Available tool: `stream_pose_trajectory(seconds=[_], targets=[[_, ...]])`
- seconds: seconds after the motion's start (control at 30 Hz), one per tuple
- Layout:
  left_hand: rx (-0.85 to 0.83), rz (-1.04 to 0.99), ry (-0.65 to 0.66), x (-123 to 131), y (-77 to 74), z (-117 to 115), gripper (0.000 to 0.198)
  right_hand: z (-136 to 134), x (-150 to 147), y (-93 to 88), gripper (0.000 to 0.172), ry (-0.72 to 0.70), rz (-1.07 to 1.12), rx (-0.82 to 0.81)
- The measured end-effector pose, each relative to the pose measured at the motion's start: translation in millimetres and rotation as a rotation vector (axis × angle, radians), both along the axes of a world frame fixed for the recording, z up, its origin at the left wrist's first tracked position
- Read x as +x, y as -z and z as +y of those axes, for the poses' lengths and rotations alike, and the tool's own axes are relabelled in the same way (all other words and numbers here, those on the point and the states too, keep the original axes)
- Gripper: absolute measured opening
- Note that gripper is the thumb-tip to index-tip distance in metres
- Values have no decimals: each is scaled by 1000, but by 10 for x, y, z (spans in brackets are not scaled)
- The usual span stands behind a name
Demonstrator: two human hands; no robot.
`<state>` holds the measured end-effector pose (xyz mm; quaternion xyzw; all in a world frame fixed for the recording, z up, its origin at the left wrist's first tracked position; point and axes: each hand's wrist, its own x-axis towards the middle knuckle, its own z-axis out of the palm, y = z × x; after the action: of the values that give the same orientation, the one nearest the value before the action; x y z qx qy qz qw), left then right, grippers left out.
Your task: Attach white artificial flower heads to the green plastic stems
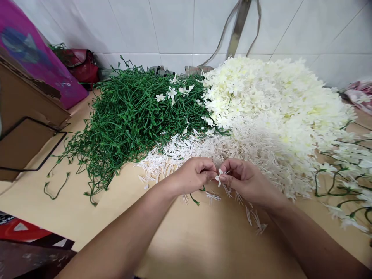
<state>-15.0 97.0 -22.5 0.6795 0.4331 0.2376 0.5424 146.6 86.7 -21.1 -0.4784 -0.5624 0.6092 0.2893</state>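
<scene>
Both my hands meet over the front edge of the white pile, fingertips nearly touching. My right hand [247, 180] is closed, pinching a small white artificial flower [219, 178] between thumb and forefinger. Closed in a pinch against the same flower, my left hand [196, 175] has a green plastic stem [195, 200] emerging below it; the fingers hide most of that stem. Just beyond my hands lies a heap of thin white stamen pieces [171, 155]. Behind to the left is a large tangle of green stems [130, 108], and to the right a big mound of white blossoms [279, 93].
Finished-looking white flowers on green stems [345, 182] lie at the right. Several loose stamens [255, 221] are scattered near my right wrist. On the left stand a cardboard box [26, 135] and a black wire frame [35, 169]. A red bag [84, 68] sits by the tiled wall.
</scene>
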Motion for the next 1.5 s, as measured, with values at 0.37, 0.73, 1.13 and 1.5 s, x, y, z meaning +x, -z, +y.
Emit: stream_pose_trajectory(seconds=[0.37, 0.73, 1.13, 1.5], targets=[[-59, -23, -53, 34, -98, -26, 13, 79, 126, 87, 28, 50, 238, -1], [189, 183, -18, -10, -83, -21, 19, 62, 120, 122, 22, 51, 283, -61], [116, 27, 99, -19, -68, -32, 26, 46, 112, 9, 28, 33, 246, -111], [13, -78, 91, -17, -13, -1, 23, 2, 67, 96, 28, 50, 256, -55]])
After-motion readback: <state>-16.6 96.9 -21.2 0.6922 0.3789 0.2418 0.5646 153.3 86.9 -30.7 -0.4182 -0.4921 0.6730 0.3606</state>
